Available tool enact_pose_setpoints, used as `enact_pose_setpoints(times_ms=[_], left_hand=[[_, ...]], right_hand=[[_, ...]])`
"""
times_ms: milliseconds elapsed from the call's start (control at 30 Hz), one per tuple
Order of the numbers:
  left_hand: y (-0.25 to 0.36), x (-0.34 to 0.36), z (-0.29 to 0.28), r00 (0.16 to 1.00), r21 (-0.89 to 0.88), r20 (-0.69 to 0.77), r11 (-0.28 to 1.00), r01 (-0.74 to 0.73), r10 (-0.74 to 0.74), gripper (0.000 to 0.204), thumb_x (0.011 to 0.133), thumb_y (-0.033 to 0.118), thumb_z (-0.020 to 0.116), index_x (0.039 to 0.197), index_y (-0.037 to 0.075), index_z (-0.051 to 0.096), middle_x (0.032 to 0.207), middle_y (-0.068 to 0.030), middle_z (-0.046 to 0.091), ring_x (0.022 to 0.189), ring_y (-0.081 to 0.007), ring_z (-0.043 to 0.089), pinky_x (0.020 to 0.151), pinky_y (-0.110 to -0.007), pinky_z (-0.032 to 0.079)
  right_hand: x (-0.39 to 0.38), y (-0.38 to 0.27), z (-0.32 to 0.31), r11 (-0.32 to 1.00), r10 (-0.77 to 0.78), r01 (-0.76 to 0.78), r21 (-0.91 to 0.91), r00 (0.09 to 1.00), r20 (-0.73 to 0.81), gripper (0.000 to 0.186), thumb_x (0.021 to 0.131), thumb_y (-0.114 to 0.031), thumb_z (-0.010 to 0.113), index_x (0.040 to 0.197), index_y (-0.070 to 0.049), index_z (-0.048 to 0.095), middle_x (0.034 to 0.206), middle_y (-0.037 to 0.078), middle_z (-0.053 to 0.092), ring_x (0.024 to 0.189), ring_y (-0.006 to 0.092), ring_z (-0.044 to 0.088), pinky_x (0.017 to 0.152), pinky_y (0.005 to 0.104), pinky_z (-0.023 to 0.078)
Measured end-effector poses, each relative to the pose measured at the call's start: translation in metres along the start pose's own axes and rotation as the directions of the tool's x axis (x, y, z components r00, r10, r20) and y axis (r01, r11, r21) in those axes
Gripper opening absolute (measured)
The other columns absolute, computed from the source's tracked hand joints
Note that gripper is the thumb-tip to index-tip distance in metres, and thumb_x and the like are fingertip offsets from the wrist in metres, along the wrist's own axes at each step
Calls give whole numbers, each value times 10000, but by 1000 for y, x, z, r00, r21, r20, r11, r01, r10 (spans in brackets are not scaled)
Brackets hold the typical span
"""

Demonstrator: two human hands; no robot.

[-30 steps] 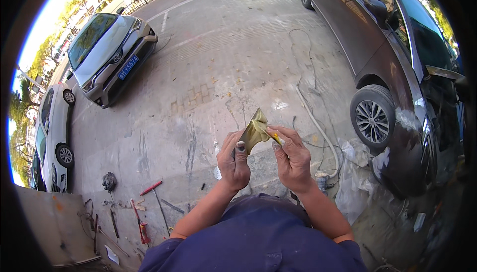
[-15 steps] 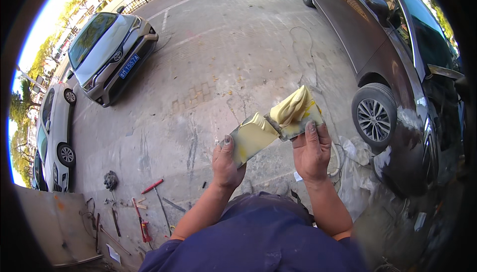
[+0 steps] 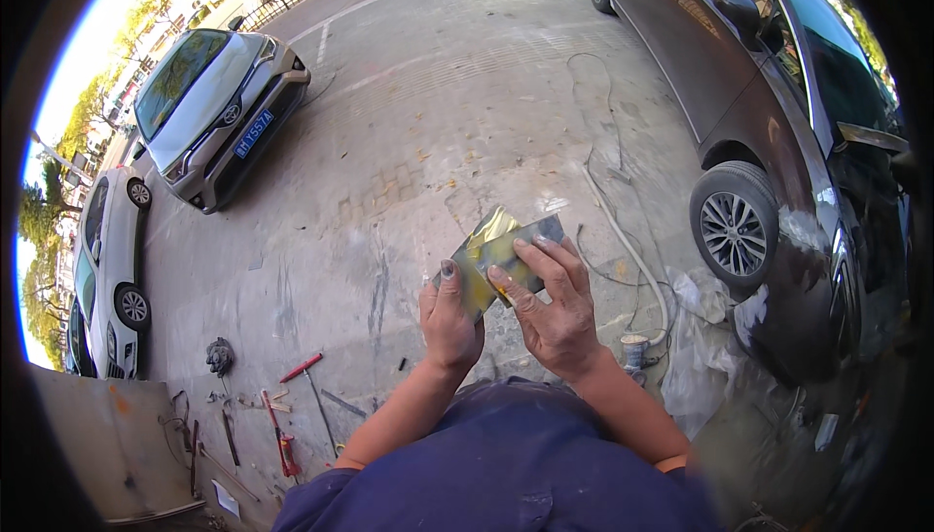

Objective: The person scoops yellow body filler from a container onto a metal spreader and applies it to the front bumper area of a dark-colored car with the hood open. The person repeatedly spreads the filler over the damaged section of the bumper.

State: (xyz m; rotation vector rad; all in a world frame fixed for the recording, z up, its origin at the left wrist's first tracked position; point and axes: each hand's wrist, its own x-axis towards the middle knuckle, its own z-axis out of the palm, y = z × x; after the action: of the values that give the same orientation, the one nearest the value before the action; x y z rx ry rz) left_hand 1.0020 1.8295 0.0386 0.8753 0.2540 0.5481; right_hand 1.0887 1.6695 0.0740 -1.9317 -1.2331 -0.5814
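In the middle of the head view, my left hand (image 3: 449, 323) grips a flat scraper (image 3: 473, 284) smeared with pale yellow paste (image 3: 491, 226). My right hand (image 3: 559, 328) grips a second, darker flat scraper (image 3: 537, 228), its fingertips over the top face. This scraper lies angled across the first one, overlapping it at its right side, so the paste between the two is partly hidden.
A dark car (image 3: 739, 85) with pale patches on its front fender stands close on the right. Two cars (image 3: 209, 104) are at the left. A hose (image 3: 632, 250), crumpled plastic sheeting (image 3: 696, 376), scattered tools (image 3: 300, 365) and a metal panel (image 3: 107, 435) lie around me.
Half a second ago both scrapers were spread side by side, paste facing up. My right hand has since moved left and turned its scraper over onto the left one.
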Motion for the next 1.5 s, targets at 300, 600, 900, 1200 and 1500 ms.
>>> enact_pose_setpoints(times_ms=[300,600,900,1200,1500], left_hand=[[13,13,-3,927,531,100,769,-356,360,517,1211,353,510,1299,-118,704,1176,-162,749,1043,-214,682,952,-354,524],[21,1,18,757,709,514,298,-640,402,409,1171,231,541,1334,-102,712,1163,-251,769,1025,-409,724,929,-450,574],[32,9,18,811,750,434,343,-566,392,465,1202,273,473,1328,-112,701,1120,-217,760,1008,-331,705,897,-415,554],[9,-9,-18,1000,95,5,995,-3,3,494,1181,393,569,1349,-57,685,1308,-153,760,1189,-258,743,1036,-392,569],[11,-1,5,977,-200,53,957,211,-204,561,1176,392,552,1491,-71,588,1451,-188,698,1377,-338,666,1216,-490,489]], right_hand=[[-21,9,-10,521,582,-495,695,802,135,246,1148,-85,613,1336,-9,752,1110,40,765,995,95,669,933,260,542],[-5,2,-1,225,634,-426,876,747,201,285,1201,-138,549,1358,34,713,1161,20,768,1037,77,678,938,273,573],[-28,10,8,805,89,-151,574,987,135,406,982,95,707,1369,-18,756,1355,195,759,1214,338,763,1018,393,633],[-14,28,-10,-45,632,-45,998,773,63,318,1183,-83,534,1467,-43,670,1520,133,676,1388,304,665,1178,516,553],[-32,43,-8,855,233,-238,460,970,68,404,1064,42,651,1444,-58,743,1426,187,728,1210,322,762,976,367,636]])
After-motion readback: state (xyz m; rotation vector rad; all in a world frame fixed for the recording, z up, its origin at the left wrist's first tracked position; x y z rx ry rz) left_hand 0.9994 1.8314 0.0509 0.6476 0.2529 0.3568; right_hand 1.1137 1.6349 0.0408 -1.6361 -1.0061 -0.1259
